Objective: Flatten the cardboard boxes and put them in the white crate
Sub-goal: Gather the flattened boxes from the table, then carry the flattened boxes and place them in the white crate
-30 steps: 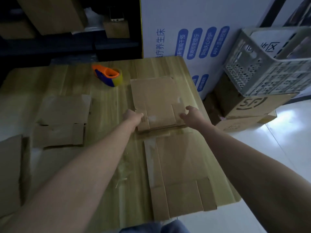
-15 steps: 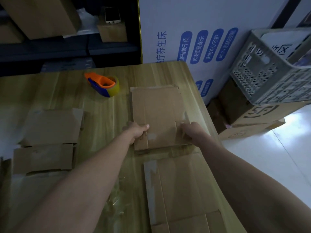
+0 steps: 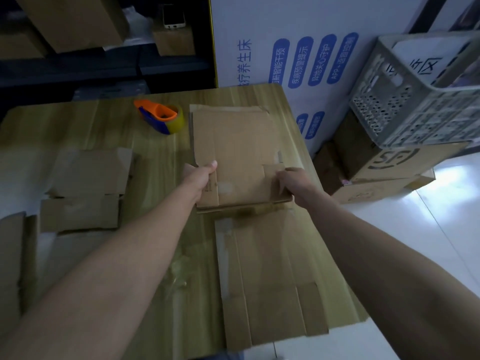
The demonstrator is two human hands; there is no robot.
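Observation:
A flattened cardboard box [image 3: 239, 152] lies on the wooden table [image 3: 109, 126], right of centre. My left hand [image 3: 201, 175] grips its near left edge, thumb on top. On its near right corner, my right hand [image 3: 291, 180] holds the box, fingers curled over a small flap. The near edge looks slightly raised off the table. A second, longer flattened box [image 3: 270, 276] lies nearer to me, partly over the table's front edge. More flattened cardboard [image 3: 85, 188] lies at the left. The white crate [image 3: 405, 100] stands at the right on stacked boxes.
An orange and blue tape dispenser [image 3: 162, 119] sits behind the held box. Crumpled clear tape [image 3: 179, 276] lies between my arms. SF-marked cartons [image 3: 384, 167] stand on the white floor under the crate. A large white printed box [image 3: 285, 42] stands behind the table.
Both hands have closed on the near edge of the flattened box; the thumbs have come over it. The camera has shifted, and the box's near edge has lifted a little.

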